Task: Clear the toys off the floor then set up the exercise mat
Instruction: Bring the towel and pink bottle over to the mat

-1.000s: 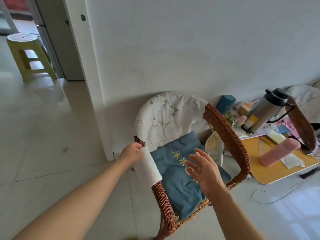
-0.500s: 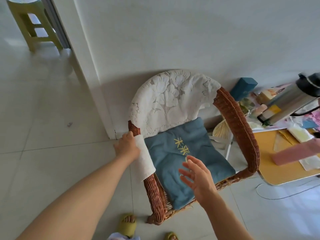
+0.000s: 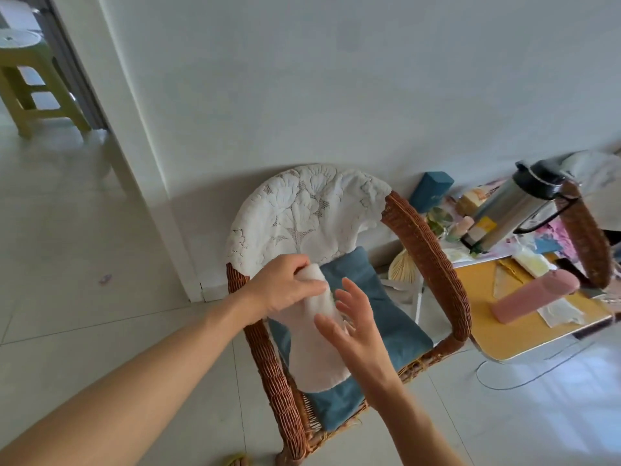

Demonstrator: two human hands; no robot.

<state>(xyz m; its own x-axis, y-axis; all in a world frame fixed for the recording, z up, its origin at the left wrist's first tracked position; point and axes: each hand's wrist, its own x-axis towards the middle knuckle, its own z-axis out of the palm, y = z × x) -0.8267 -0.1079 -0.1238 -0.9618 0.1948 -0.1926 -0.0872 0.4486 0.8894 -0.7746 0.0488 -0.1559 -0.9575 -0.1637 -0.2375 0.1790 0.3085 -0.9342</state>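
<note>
The wicker chair holds a blue cushion on its seat, with a lace cover draped over its back. The left hand grips the top of a white cloth, which hangs below it over the cushion. The right hand, fingers spread and holding nothing, is just beside the cloth's right edge.

Your left hand gripped a white cloth above the wicker chair and its blue cushion. Your right hand hovered open just beside the cloth. A green stool stood far left.
</note>
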